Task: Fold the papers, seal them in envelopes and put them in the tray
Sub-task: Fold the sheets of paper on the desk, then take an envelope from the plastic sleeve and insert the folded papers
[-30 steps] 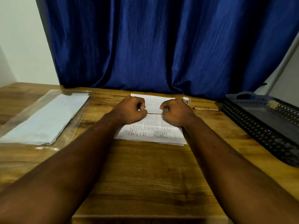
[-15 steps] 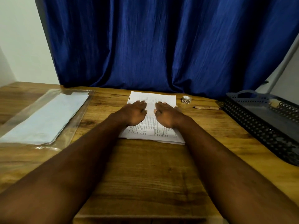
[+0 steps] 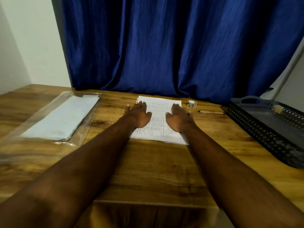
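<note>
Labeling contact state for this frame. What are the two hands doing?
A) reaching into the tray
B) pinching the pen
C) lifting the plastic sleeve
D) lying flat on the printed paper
D: the left hand and right hand lie with straight, spread fingers on the printed paper; the pen lies apart from them.

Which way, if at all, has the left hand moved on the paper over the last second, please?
Yes. The left hand has opened flat and slid left across the paper, from its middle to its left edge.
</note>
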A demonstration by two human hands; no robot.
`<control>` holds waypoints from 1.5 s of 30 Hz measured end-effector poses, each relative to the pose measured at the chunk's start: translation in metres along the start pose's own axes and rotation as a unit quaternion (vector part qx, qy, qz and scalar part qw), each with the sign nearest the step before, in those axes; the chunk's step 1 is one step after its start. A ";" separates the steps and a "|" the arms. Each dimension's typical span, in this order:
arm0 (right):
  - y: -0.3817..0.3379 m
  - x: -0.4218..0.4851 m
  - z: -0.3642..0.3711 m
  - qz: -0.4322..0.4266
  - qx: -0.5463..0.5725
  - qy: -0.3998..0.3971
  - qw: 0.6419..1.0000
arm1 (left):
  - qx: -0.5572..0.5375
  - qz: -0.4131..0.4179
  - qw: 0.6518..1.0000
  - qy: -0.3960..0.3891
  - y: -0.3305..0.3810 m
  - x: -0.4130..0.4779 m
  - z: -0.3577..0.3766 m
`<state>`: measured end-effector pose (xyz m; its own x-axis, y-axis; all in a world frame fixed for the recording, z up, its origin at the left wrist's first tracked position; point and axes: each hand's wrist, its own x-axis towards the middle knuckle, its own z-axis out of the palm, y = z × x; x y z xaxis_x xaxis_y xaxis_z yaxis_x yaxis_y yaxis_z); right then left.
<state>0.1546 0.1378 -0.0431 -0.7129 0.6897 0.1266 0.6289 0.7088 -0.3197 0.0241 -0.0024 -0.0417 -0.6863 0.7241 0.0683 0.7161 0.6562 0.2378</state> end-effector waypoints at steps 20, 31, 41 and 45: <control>-0.056 -0.032 -0.012 -0.206 0.077 0.106 0.970 | 0.055 -0.277 0.959 0.000 -0.109 -0.078 -0.081; -0.119 -0.042 0.013 -0.334 0.025 0.050 0.941 | -0.096 -0.215 0.970 0.053 -0.128 -0.075 -0.072; -0.139 -0.057 0.014 -0.357 0.104 0.023 0.928 | -0.230 -0.037 0.970 -0.069 -0.153 -0.088 -0.090; -0.145 -0.064 0.011 -0.375 0.132 0.048 0.916 | -0.148 -0.030 0.978 -0.145 -0.159 -0.096 -0.106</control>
<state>0.1050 -0.0106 -0.0151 -0.8753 0.0429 0.4816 -0.1319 0.9371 -0.3232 -0.0368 -0.1988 0.0166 -0.6303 0.7443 -0.2208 0.5784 0.6399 0.5059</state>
